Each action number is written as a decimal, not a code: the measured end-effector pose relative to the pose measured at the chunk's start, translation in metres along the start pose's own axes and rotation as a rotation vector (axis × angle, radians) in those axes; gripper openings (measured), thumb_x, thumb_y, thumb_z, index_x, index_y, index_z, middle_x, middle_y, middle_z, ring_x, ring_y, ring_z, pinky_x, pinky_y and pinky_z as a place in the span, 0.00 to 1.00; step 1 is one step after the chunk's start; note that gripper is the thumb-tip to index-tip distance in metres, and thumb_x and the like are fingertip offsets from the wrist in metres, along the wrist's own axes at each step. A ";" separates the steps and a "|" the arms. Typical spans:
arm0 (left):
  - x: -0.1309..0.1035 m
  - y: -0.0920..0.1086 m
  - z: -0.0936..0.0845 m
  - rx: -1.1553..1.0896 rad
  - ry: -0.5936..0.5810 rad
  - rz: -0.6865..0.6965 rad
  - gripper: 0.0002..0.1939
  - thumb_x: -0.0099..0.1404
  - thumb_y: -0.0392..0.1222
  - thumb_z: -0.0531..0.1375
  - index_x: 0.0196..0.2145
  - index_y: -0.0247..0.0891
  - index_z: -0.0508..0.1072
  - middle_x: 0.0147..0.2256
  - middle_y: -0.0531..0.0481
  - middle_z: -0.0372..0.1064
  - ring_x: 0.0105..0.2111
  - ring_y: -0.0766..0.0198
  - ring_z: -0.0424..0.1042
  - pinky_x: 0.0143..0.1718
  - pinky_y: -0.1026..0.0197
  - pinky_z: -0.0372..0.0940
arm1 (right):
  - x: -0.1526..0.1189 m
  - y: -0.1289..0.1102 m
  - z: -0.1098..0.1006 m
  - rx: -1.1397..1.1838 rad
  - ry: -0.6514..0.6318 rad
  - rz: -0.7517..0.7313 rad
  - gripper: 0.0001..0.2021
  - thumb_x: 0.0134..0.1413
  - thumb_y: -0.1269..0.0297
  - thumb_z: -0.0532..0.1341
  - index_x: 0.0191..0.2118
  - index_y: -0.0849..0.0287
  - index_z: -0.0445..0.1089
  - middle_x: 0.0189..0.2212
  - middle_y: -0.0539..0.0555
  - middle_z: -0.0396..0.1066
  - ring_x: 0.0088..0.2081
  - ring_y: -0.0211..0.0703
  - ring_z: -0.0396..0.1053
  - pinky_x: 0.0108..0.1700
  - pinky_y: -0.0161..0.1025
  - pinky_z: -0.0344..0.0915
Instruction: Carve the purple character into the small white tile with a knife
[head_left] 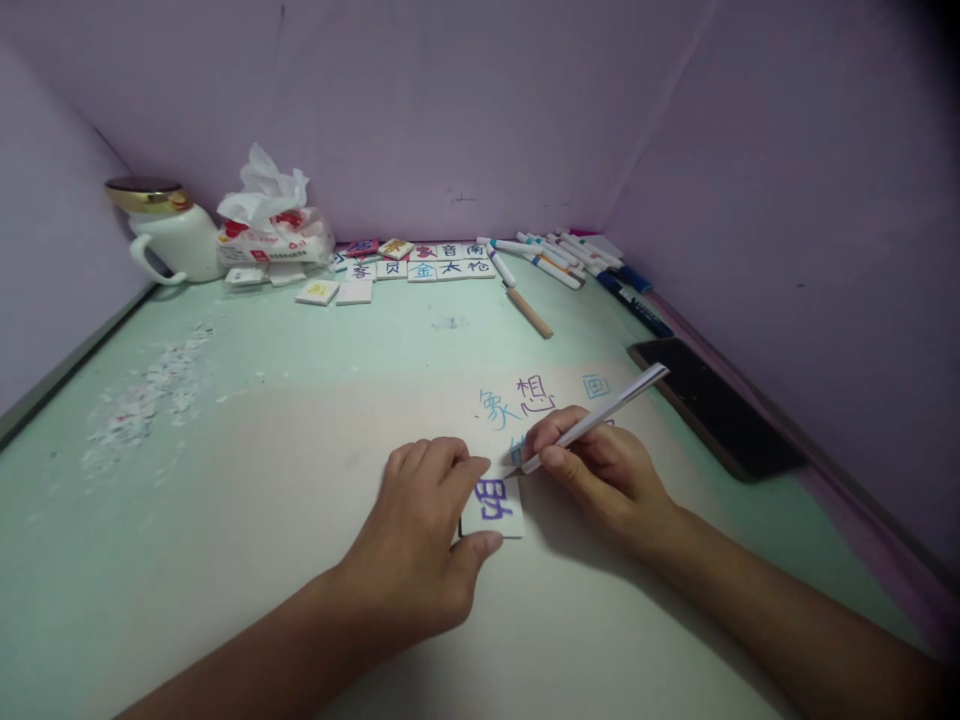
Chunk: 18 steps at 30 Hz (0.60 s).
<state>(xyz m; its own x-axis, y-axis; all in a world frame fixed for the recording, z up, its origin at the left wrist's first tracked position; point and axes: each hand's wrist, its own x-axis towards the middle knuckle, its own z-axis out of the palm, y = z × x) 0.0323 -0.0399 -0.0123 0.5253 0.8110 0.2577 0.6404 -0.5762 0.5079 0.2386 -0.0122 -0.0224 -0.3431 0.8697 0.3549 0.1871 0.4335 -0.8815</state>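
My left hand (pixel 420 535) lies on the table, its thumb and fingers gripping the edges of a small white square tile (pixel 511 526). A thick purple character is drawn on the tile's face. In my right hand (pixel 611 480) a slim, pale-handled craft knife (pixel 611 408) is held like a pen. Its thin dark tip meets the tile near the top of the purple character. Beyond my hands, characters in blue and purple ink (pixel 534 392) are written on the tabletop, partly covered by my right hand.
Dark phone (pixel 716 405) at right. At the back lie several markers (pixel 555 262), a wooden-handled tool (pixel 529 312) and rows of character tiles (pixel 450 268). A tissue pack (pixel 274 243) and a white mug (pixel 180 240) stand back left. Crumbly scraps (pixel 154 395) lie left. Purple walls enclose the table.
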 end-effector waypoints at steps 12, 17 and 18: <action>0.000 0.001 0.000 -0.007 -0.004 -0.015 0.16 0.57 0.37 0.56 0.45 0.35 0.65 0.43 0.40 0.62 0.44 0.50 0.62 0.45 0.43 0.59 | 0.004 -0.004 0.001 -0.187 -0.088 -0.139 0.04 0.58 0.72 0.53 0.36 0.57 0.63 0.29 0.51 0.67 0.31 0.38 0.68 0.33 0.35 0.65; 0.001 0.002 0.000 -0.013 -0.016 -0.017 0.16 0.57 0.37 0.56 0.45 0.34 0.65 0.42 0.40 0.63 0.43 0.50 0.62 0.44 0.43 0.59 | 0.005 -0.005 0.001 -0.207 -0.100 -0.147 0.04 0.58 0.72 0.53 0.35 0.57 0.62 0.28 0.51 0.67 0.30 0.39 0.68 0.32 0.36 0.65; 0.001 0.002 0.000 -0.015 -0.014 -0.017 0.16 0.57 0.37 0.56 0.45 0.34 0.65 0.42 0.40 0.63 0.42 0.50 0.62 0.44 0.43 0.59 | 0.005 -0.006 0.000 -0.210 -0.101 -0.152 0.04 0.58 0.72 0.53 0.35 0.57 0.62 0.28 0.51 0.67 0.30 0.39 0.68 0.31 0.36 0.65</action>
<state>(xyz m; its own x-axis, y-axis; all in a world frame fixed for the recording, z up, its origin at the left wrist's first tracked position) 0.0337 -0.0401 -0.0113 0.5222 0.8191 0.2377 0.6409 -0.5607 0.5243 0.2353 -0.0103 -0.0157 -0.4699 0.7673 0.4364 0.3090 0.6060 -0.7329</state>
